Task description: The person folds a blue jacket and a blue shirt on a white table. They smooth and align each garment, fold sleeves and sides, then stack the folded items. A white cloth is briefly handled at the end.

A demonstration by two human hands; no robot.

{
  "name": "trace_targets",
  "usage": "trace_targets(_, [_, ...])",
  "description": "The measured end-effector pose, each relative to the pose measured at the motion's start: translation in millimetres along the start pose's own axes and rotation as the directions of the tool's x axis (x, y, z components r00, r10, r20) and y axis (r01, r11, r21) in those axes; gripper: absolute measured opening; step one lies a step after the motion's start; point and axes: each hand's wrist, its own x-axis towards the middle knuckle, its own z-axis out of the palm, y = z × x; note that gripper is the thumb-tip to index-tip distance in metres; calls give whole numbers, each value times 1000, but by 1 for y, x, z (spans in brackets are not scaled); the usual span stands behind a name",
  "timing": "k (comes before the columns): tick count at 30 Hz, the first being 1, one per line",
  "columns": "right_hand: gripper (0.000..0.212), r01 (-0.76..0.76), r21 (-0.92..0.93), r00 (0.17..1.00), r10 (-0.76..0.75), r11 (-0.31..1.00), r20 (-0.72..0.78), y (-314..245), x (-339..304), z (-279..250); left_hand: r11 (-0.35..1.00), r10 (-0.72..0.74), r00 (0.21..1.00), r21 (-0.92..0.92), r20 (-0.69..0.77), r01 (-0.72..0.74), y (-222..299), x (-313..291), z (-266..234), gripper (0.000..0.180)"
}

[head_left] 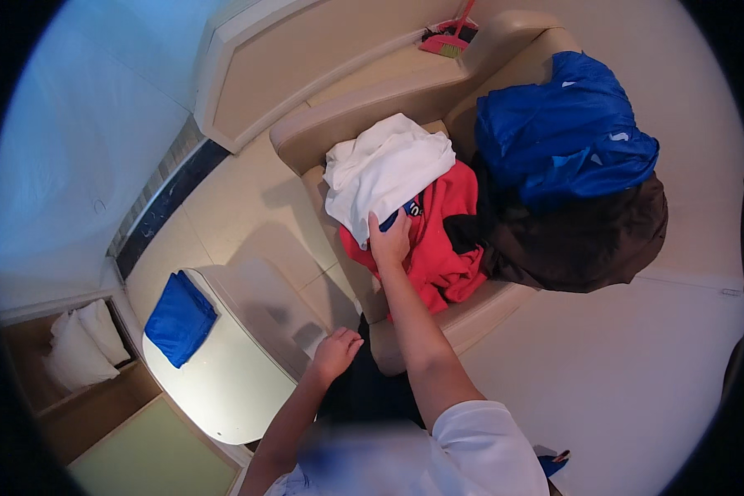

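Note:
A crumpled white garment [386, 165] lies on a beige seat, on top of a red garment [450, 248] with a dark blue patch near its middle. My right hand [391, 241] reaches over the red cloth and grips the lower edge of the white garment; its fingertips are partly hidden in the fabric. Nearer to me and to the left, my left hand [336, 354] hovers beside the seat, with its fingers curled in and nothing showing in them.
A shiny blue garment [566, 124] and a dark brown one [583, 240] are heaped on the right. At left, a folded blue item [180, 319] rests on a pale round-ended table [223, 405]. White cloth bundles [84, 347] fill an open cabinet. A red dustpan [448, 40] stands far back.

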Motion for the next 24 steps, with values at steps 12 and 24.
trace_targets(12, [33, 446, 424, 888, -331, 789, -318, 20, 28, -32, 800, -256, 965, -574, -60, 176, -32, 10, 14, 36])
trace_targets(24, [25, 474, 372, 553, -599, 798, 579, -5, -178, -124, 109, -313, 938, -976, 146, 188, 41, 53, -40, 44])
